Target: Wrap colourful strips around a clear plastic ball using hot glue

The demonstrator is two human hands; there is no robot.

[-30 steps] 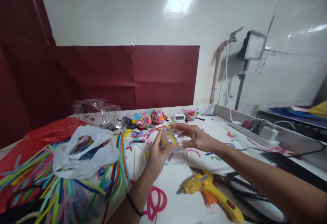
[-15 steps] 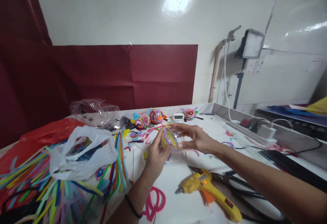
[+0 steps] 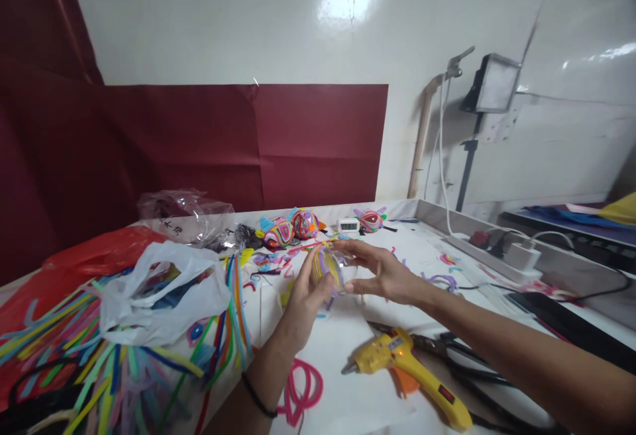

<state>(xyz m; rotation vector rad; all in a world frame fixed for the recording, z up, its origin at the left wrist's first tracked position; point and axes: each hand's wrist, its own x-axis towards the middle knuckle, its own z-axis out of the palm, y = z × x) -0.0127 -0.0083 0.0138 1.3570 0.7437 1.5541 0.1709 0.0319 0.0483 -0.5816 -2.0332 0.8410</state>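
White table: left hand and right hand grip clear ball.

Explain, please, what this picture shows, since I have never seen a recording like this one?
The picture comes from a camera worn on a person's head, looking forward and down, so the two bare arms are that person's own. The left hand and right hand together hold a clear ball with yellow and purple strips on it. On the white table lie a yellow glue gun, a pink loop, a heap of coloured pipe cleaners under a white bag, and finished decorated balls near the wall.
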